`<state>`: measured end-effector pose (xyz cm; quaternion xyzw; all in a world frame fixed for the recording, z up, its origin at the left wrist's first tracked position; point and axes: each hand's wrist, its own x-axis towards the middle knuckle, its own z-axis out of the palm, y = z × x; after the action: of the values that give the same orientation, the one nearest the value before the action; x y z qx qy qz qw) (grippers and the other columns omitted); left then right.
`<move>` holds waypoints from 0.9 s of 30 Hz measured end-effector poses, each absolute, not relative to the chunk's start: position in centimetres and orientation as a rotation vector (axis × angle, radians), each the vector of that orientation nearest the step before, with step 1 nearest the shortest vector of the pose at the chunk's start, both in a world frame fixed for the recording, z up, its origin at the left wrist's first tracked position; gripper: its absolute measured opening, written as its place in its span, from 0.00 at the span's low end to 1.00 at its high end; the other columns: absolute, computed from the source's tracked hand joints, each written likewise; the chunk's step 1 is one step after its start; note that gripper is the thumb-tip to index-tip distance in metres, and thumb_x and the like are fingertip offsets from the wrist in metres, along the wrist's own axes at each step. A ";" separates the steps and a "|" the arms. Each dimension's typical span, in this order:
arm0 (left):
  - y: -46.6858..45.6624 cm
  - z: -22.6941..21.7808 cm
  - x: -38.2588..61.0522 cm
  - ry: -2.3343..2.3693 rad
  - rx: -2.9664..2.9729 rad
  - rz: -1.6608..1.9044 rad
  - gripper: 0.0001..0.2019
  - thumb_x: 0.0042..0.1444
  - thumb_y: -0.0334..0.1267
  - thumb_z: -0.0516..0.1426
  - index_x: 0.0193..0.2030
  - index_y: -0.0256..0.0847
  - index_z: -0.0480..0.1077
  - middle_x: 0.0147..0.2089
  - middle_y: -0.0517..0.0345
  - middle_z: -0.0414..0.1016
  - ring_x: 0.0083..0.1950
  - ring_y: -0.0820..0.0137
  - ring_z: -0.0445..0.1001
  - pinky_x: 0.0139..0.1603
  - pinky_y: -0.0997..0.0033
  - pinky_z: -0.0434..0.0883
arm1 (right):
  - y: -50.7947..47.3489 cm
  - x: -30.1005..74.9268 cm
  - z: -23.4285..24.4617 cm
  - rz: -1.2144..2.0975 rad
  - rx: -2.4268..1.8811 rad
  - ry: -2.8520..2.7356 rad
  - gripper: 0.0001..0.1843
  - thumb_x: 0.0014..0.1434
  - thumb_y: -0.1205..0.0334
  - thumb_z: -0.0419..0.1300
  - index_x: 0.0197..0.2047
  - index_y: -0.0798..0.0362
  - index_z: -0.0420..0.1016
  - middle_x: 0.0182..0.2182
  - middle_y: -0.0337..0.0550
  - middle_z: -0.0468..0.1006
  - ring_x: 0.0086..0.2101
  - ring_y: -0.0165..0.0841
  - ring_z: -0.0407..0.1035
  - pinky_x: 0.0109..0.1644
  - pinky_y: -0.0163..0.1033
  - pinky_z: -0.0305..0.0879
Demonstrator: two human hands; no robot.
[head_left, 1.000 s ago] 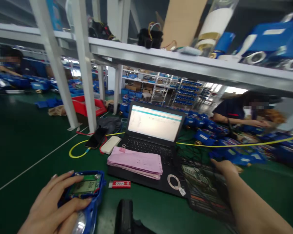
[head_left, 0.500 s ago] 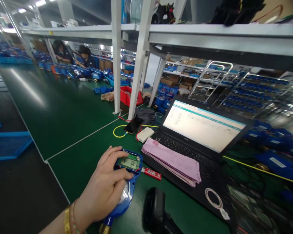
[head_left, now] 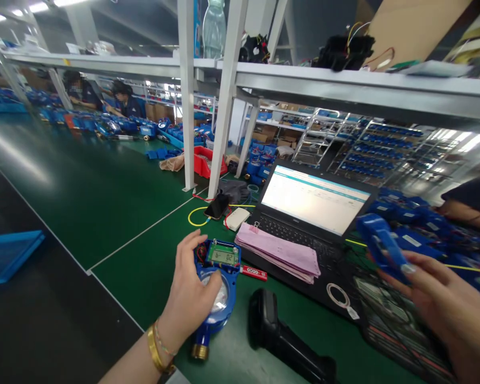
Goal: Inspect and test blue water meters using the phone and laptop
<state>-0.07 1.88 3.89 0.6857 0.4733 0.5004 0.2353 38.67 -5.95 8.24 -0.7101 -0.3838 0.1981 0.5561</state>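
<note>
Green bench (head_left: 124, 197) runs L to R. Vs 0.5 s ago, view's swung a touch R.

L hand (head_left: 192, 288): fairly wide, loose hold on the meter (head_left: 220, 301), fingers at its upper L edge, thumb on the round glass (head_left: 224, 292). Half a sec ago fingers lay over the display (head_left: 226, 257) frame; now the display's clear. Meter's mid-bench, L of scanner (head_left: 280, 330), brass end (head_left: 200, 351) twd viewer; can't tell if it's flat down or slightly lifted. Scanner shows more of its handle now. R hand (head_left: 436, 288) wasn't in view then; now it's in at R, pinching a blue part (head_left: 384, 242) betw thumb & fingers, by the laptop's R edge. Far R, a co-worker's dark sleeve (head_left: 472, 194) shows; was only a blurred patch at the edge.

Counts, L to R: 1 blue tray (head_left: 8, 256) at the edge; 2 ppl (head_left: 126, 101) far back, heads down; 1 gold bangle (head_left: 153, 349) + 1 thin band (head_left: 162, 341) on L wrist; 2 tall front posts (head_left: 188, 106); 1 red bin (head_left: 202, 162) behind them; 1 clear bottle (head_left: 214, 32) on shelf (head_left: 344, 80); 1 phone (head_left: 218, 207); 1 white box (head_left: 237, 218), just beside it; 1 meter in L hand; 1 red tube (head_left: 254, 273) by meter's R side; 1 scanner; 1 stack pink papers (head_left: 280, 250), on the laptop (head_left: 316, 197); 1 laptop, screen lit; 1 pale coil (head_left: 347, 300) w/ tag, on laptop's front R; 1 blue part in R hand.
</note>
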 end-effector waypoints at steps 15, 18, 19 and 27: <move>1.3 2.6 -0.3 1.201 1.517 1.292 0.36 0.54 0.37 0.54 0.69 0.43 0.44 0.70 0.49 0.49 0.71 0.59 0.49 0.70 0.48 0.49 | 1.8 17.7 7.3 0.775 -1.240 -1.655 0.26 0.45 0.62 0.62 0.49 0.50 0.61 0.51 0.47 0.70 0.51 0.40 0.66 0.56 0.50 0.65; 1.3 2.5 -0.3 1.228 1.505 1.277 0.37 0.54 0.38 0.55 0.69 0.46 0.43 0.70 0.49 0.51 0.70 0.57 0.51 0.70 0.46 0.51 | 2.0 17.5 7.0 0.736 -1.243 -1.718 0.27 0.45 0.63 0.62 0.50 0.50 0.62 0.51 0.47 0.69 0.52 0.41 0.65 0.57 0.50 0.64; 1.3 2.4 -0.3 1.235 1.499 1.277 0.38 0.54 0.38 0.55 0.69 0.47 0.43 0.70 0.49 0.52 0.70 0.57 0.52 0.69 0.46 0.52 | 2.0 17.5 6.9 0.735 -1.241 -1.725 0.27 0.45 0.64 0.62 0.50 0.51 0.61 0.52 0.48 0.69 0.51 0.40 0.65 0.57 0.49 0.64; 1.1 2.3 -0.5 1.289 1.459 1.182 0.38 0.54 0.42 0.56 0.69 0.56 0.41 0.68 0.52 0.55 0.67 0.52 0.57 0.64 0.38 0.59 | 2.4 17.4 6.1 0.722 -1.233 -1.772 0.29 0.45 0.67 0.62 0.51 0.48 0.60 0.53 0.44 0.68 0.53 0.39 0.64 0.58 0.46 0.62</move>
<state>-0.48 1.08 2.31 0.5817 0.5141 0.4711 0.4188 17.37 2.44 6.08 -0.4918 -0.7069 0.2878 0.4191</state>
